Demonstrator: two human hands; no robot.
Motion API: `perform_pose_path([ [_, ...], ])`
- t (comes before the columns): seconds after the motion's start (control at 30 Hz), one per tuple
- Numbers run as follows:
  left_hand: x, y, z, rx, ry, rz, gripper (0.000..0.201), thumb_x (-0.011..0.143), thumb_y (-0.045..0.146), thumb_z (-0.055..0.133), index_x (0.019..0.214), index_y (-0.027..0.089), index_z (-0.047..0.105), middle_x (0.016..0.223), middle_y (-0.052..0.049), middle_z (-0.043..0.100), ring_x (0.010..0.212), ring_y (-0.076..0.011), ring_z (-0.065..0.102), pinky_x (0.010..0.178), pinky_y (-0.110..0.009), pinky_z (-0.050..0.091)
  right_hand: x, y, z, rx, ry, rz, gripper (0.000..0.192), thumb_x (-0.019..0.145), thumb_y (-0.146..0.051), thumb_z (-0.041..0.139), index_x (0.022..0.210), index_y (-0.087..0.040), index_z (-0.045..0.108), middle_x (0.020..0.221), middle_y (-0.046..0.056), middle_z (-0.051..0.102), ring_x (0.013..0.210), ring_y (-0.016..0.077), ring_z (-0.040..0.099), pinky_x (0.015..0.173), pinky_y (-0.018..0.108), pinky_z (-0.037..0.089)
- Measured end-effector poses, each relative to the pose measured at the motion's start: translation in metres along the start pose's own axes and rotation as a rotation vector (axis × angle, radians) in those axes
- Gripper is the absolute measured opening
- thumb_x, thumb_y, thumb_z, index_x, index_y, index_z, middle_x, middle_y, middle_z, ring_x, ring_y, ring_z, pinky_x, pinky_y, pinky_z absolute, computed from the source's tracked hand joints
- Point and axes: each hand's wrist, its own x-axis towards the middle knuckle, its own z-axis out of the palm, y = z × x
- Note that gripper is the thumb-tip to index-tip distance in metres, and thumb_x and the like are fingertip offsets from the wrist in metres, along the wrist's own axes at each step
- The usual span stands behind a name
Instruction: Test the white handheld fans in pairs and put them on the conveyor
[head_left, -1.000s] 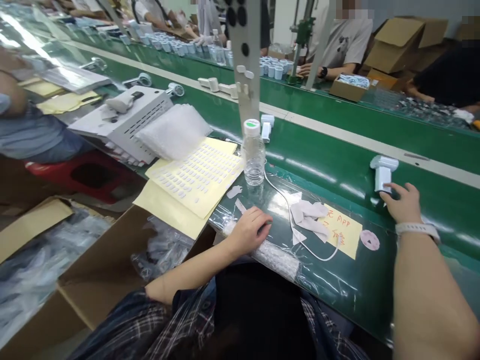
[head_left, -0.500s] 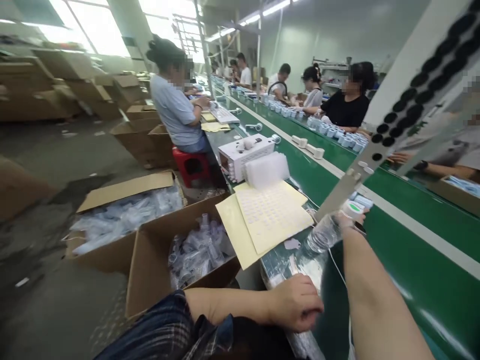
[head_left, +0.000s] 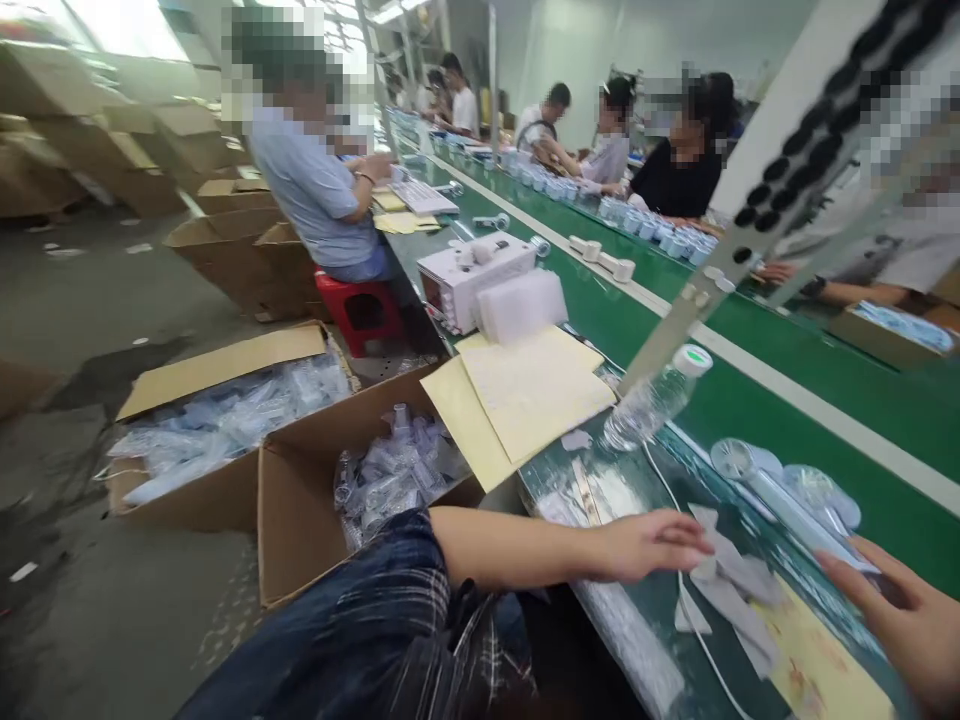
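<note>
- Along the green conveyor belt point(head_left: 787, 400), our landmark here, runs the counter point(head_left: 660, 600) on its near side, film-covered and glossy, with people seated at both sides further up the line.
- On the floor, on the far side of the counter from the belt, sit two open cardboard boxes point(head_left: 300, 520) packed with clear-bagged parts.
- Up the counter from the hands lie the yellow sticker sheets point(head_left: 525, 395), flat and overlapping, with a stack of foam bags point(head_left: 521, 305) just beyond them.
- At the belt's near edge a water bottle point(head_left: 652, 400) stands beside a metal upright point(head_left: 712, 300).
- Left hand point(head_left: 649, 545) reaches in, fingers stretched flat, grip loose and empty, fingertips touching the white paper scraps point(head_left: 731, 580).
- Right hand point(head_left: 911, 620) comes in low at the corner, fingers spread, holding nothing I can see, its fingertips close to the bagged white device point(head_left: 784, 495).
- That device lies on its side on the counter, right at the belt's edge, wrapped in clear plastic. I judge it light and rigid, but the bag looks slick, so take it around the handle, not by the loose film.
- The scraps look thin and limp: pinch an edge, they will flutter.
- A white cable point(head_left: 694, 640) snakes under them, across a yellow note point(head_left: 817, 670).
</note>
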Motion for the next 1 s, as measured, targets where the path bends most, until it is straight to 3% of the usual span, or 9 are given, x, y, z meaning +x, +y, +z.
perform_pose_path([
  [0.1,0.029,0.003,0.046,-0.644,0.021,-0.169,0.054,0.083,0.062,0.085,0.11,0.017,0.072,0.109,-0.009,0.075,0.106,-0.0221,0.071,0.111,-0.041,0.051,-0.099,-0.029,-0.017,0.008,-0.053,-0.082,0.066,0.08,-0.077,0.062,0.117,-0.026,0.08,0.151,0.019,0.065,0.128,0.0476,0.068,0.095,0.064,0.059],
  [0.27,0.041,0.012,0.079,-0.784,0.056,-0.408,0.05,0.093,0.062,0.076,0.093,0.012,0.074,0.09,-0.009,0.077,0.083,-0.0197,0.073,0.089,-0.033,0.058,-0.178,-0.08,-0.029,0.021,-0.013,-0.192,0.075,0.098,-0.07,0.054,0.147,-0.015,0.066,0.175,0.024,0.032,0.156,0.0479,0.043,0.121,0.066,0.044],
  [0.33,0.036,0.021,0.072,-0.722,0.04,-0.418,0.051,0.093,0.062,0.076,0.088,0.011,0.074,0.084,-0.008,0.077,0.076,-0.0186,0.074,0.081,-0.031,0.059,-0.184,-0.069,-0.038,0.14,-0.133,-0.2,0.077,0.099,-0.07,0.055,0.157,-0.019,0.056,0.175,0.022,0.034,0.156,0.0428,0.046,0.118,0.061,0.049],
  [0.4,0.027,0.031,0.063,-0.657,0.01,-0.378,0.051,0.09,0.062,0.08,0.085,0.011,0.074,0.079,-0.006,0.076,0.07,-0.0172,0.073,0.073,-0.028,0.059,-0.179,-0.045,-0.043,0.187,-0.203,-0.077,0.069,0.105,-0.065,0.044,0.158,-0.022,0.051,0.156,0.021,0.06,0.136,0.0344,0.066,0.104,0.051,0.06],
  [0.47,0.018,0.039,0.054,-0.612,-0.008,-0.305,0.053,0.082,0.064,0.086,0.083,0.012,0.074,0.077,-0.004,0.075,0.067,-0.016,0.072,0.068,-0.026,0.059,-0.163,-0.021,-0.038,0.04,-0.154,0.18,0.059,0.11,-0.053,0.028,0.144,-0.016,0.058,0.114,0.018,0.077,0.1,0.0296,0.076,0.085,0.045,0.063],
  [0.57,0.006,0.043,0.045,-0.575,-0.018,-0.214,0.059,0.073,0.07,0.09,0.084,0.014,0.073,0.077,-0.003,0.075,0.07,-0.0175,0.074,0.073,-0.03,0.063,-0.138,-0.001,-0.014,-0.144,-0.17,0.273,0.043,0.1,-0.044,0.045,0.11,-0.01,0.068,0.099,0.023,0.071,0.092,0.0374,0.071,0.078,0.05,0.057],
  [0.73,-0.001,0.042,0.039,-0.578,-0.078,-0.179,0.065,0.073,0.079,0.084,0.09,0.017,0.072,0.103,-0.012,0.08,0.117,-0.0356,0.076,0.106,-0.052,0.061,-0.141,-0.003,0.008,-0.225,-0.2,0.152,0.027,0.091,-0.036,0.051,0.094,-0.014,0.066,0.104,0.024,0.064,0.103,0.0387,0.062,0.086,0.05,0.052],
  [0.87,0.0,0.052,0.036,-0.531,-0.055,-0.118,0.065,0.077,0.077,0.081,0.1,0.017,0.072,0.116,-0.013,0.079,0.142,-0.0378,0.063,0.118,-0.053,0.053,-0.166,-0.012,0.005,-0.292,-0.143,0.032,0.022,0.091,-0.034,0.05,0.091,-0.016,0.063,0.106,0.026,0.064,0.107,0.0411,0.059,0.087,0.052,0.051],
  [1.0,0.004,0.063,0.032,-0.481,-0.033,-0.027,0.081,0.067,0.095,0.075,0.089,0.017,0.068,0.119,-0.015,0.077,0.145,-0.0409,0.059,0.114,-0.053,0.056,-0.19,-0.042,0.001,0.114,-0.097,0.102,0.02,0.094,-0.04,0.055,0.095,-0.021,0.061,0.099,0.017,0.072,0.093,0.0335,0.068,0.084,0.047,0.054],
])
